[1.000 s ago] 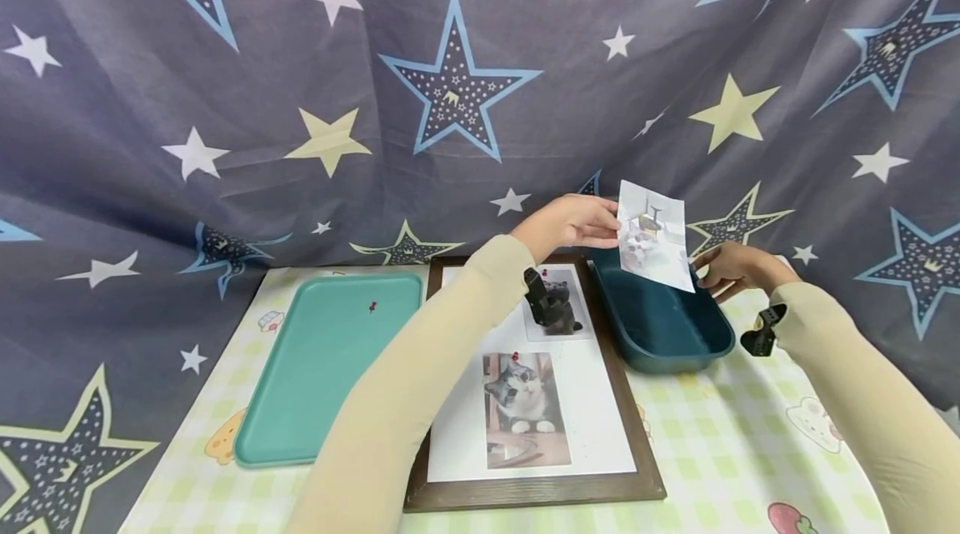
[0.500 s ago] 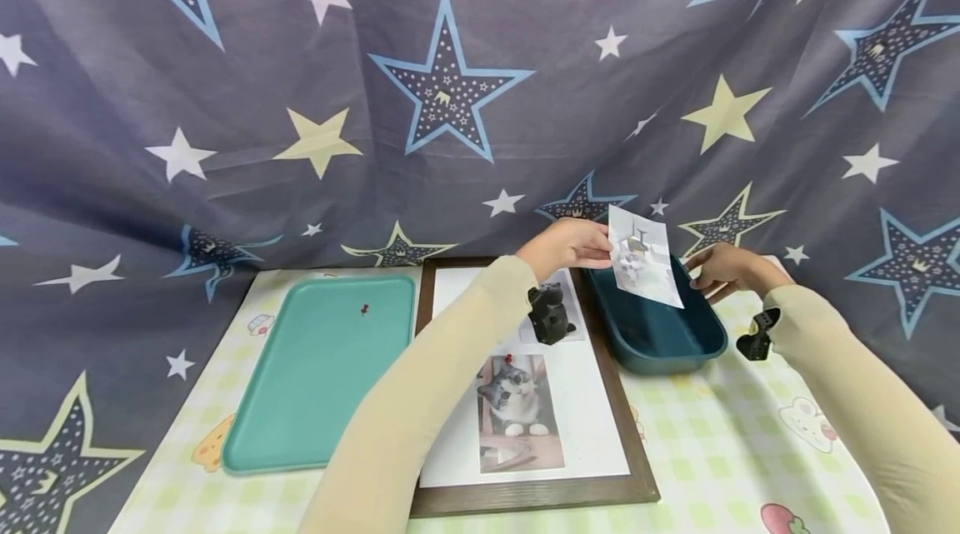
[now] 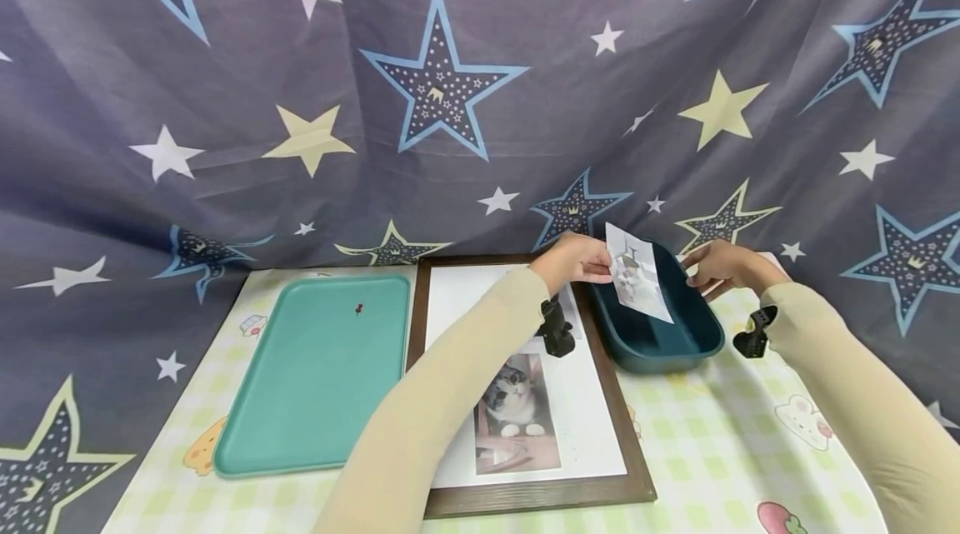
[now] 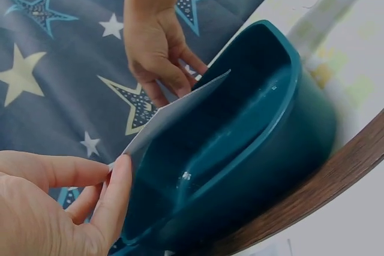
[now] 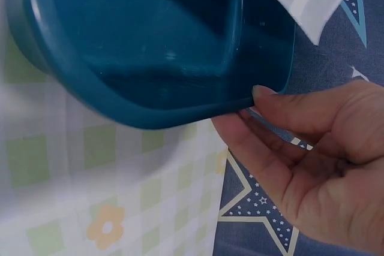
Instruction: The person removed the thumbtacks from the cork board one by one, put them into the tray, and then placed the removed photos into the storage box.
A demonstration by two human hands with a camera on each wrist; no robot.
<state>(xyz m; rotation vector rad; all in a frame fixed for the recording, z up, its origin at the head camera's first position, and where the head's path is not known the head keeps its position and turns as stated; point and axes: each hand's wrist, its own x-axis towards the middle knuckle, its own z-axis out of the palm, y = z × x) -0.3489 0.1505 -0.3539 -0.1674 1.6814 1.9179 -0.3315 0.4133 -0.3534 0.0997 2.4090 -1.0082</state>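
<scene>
- The left hand (image 3: 572, 261) pinched a photo print (image 3: 639, 274) by its edge, the sheet hanging tilted over the blue-green bin (image 3: 660, 361), at 2 o'clock from the middle of the framed board (image 3: 588, 442).
- The right hand (image 3: 726, 267) gripped the bin's rim at 2 o'clock.
- The head view showed the print's picture; the left wrist view caught it nearly edge-on, a thin pale sheet between thumb and fingers.
- The right wrist view alone made plain the thumb laid on the rim, with fingers outside.
- I could not tell whether print and bin touched.
- The bin was deep, smooth and glossy, its corners rounded.
- The board had a brown wood-grained frame, a white face and a cat picture (image 3: 517, 434).
- At 9 o'clock from the board lay a shallow green tray (image 3: 315, 384), 1 red pushpin (image 3: 358, 308) at its 1 o'clock.
- The tablecloth (image 3: 742, 442) was checked; the creased backdrop (image 3: 562, 117) bore stars.
</scene>
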